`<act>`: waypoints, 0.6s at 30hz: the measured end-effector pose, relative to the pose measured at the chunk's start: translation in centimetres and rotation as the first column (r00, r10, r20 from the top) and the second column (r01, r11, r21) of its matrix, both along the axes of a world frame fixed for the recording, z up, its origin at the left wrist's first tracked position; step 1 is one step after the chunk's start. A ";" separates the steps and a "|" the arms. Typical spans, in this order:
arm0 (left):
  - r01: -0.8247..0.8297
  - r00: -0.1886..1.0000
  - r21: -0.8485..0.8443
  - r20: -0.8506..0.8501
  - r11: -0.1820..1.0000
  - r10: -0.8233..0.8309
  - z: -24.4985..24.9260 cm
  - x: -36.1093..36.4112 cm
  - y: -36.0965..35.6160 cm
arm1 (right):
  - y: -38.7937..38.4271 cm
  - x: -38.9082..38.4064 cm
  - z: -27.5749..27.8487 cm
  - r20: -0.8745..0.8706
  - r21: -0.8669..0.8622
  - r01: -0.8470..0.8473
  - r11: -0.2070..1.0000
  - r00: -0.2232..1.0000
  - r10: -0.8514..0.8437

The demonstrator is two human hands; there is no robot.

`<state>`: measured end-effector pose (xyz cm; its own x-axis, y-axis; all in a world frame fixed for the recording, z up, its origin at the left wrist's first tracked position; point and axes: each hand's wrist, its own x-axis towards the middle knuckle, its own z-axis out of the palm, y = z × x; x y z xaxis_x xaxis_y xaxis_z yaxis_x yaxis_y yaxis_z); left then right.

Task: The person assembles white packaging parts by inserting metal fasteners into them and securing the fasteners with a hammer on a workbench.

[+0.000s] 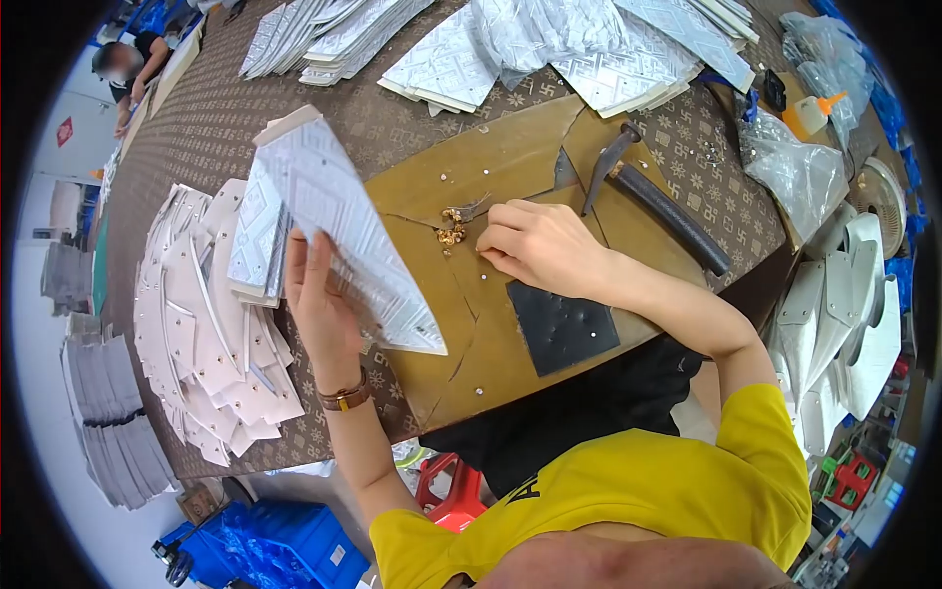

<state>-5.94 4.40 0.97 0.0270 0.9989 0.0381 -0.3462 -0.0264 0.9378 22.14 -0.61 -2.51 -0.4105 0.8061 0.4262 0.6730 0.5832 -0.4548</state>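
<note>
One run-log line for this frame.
left hand: gripping silver patterned panel | right hand: beside gold-colored pieces, grip unclear | hammer: down, untouched | black square: on mat

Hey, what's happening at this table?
Someone in a yellow T-shirt is working with metal-looking studs and patterned silvery pieces. Their left hand holds up one silvery piece, while the right hand is beside a small heap of gold-coloured studs; whether it grips one is hidden. A hammer and a dark square pad lie nearby, and a pile of pale studded pieces sits to the left.
</note>
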 end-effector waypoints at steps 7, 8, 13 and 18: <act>0.130 0.886 0.167 -0.462 0.977 -0.039 0.9 -0.7 -1.3 | -4.8 3.3 3.5 0.227 -0.070 -0.160 0.985 0.958 0.172; 0.124 0.890 0.161 -0.453 0.979 -0.038 1.1 -0.2 -1.5 | -5.1 3.4 3.3 0.235 -0.079 -0.164 0.983 0.956 0.178; 0.373 0.765 0.178 -0.614 0.911 -0.193 2.1 2.1 -2.0 | -6.7 3.8 2.5 0.029 -0.085 -0.049 0.995 0.998 0.052; 0.662 0.563 0.235 -0.782 0.712 -0.266 0.5 3.9 -2.6 | -8.7 4.3 3.5 -0.435 -0.603 -0.008 0.797 0.841 -0.321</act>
